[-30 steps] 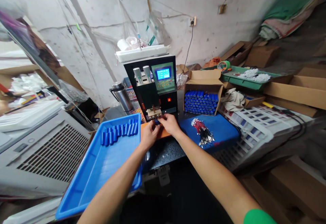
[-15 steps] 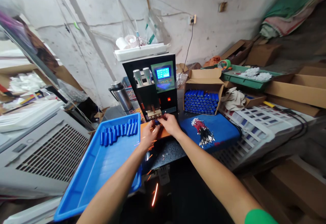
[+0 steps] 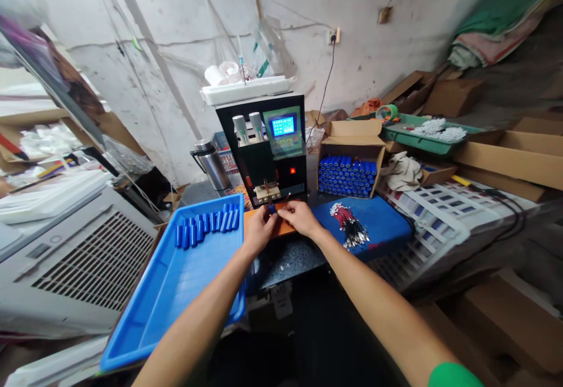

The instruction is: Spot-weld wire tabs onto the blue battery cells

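Note:
Under the copper electrodes (image 3: pixel 266 187) of a black spot welder (image 3: pixel 246 167), a blue battery cell (image 3: pixel 272 208) shows only in part between my fingers. My left hand (image 3: pixel 258 230) is closed around the cell from the left. From the right, my right hand (image 3: pixel 301 218) pinches close against it; a thin wire lead with a small white end (image 3: pixel 289 197) sticks up behind these fingers, mostly hidden. Both hands rest over an orange board (image 3: pixel 284 227). To the left, a blue tray (image 3: pixel 176 299) holds several blue cells (image 3: pixel 200 227) in a row.
Red and black wire leads (image 3: pixel 349 226) lie in a bundle on a blue pad (image 3: pixel 389 223) at right. Behind them stands a cardboard box (image 3: pixel 352 131) packed with blue cells. A steel flask (image 3: pixel 215 164) is left of the welder; a green tray (image 3: pixel 402 132) sits back right.
Orange sparks flying down below my hands have gone. Both hands have shifted slightly, down from the electrodes, with the blue cell now showing more between them.

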### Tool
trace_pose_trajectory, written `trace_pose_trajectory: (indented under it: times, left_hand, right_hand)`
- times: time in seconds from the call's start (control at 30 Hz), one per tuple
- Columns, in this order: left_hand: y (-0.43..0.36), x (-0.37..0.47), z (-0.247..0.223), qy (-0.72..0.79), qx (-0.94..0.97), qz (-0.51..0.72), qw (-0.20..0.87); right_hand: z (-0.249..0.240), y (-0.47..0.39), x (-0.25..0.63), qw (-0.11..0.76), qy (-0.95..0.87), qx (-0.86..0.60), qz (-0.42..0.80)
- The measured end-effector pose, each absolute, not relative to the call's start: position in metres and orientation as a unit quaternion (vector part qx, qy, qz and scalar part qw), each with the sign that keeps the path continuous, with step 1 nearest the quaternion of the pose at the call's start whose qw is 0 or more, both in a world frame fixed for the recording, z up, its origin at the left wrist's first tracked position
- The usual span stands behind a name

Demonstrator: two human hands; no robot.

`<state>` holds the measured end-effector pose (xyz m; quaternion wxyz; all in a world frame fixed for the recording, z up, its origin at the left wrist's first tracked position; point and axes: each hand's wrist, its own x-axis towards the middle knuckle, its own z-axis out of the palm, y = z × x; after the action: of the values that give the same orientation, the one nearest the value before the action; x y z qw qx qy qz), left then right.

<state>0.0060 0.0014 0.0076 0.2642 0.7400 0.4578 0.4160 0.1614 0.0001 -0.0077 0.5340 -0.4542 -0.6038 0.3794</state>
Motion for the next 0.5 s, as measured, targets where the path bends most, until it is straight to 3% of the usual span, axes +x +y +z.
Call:
trace_pose_trajectory:
  times: [0.5]
  left_hand:
    - [0.001,-0.027,0.043,0.504,0.776,0.309,0.222]
  right_hand:
    - [-0.007,0.002,0.165,0.567,-0.532,-0.440,0.449]
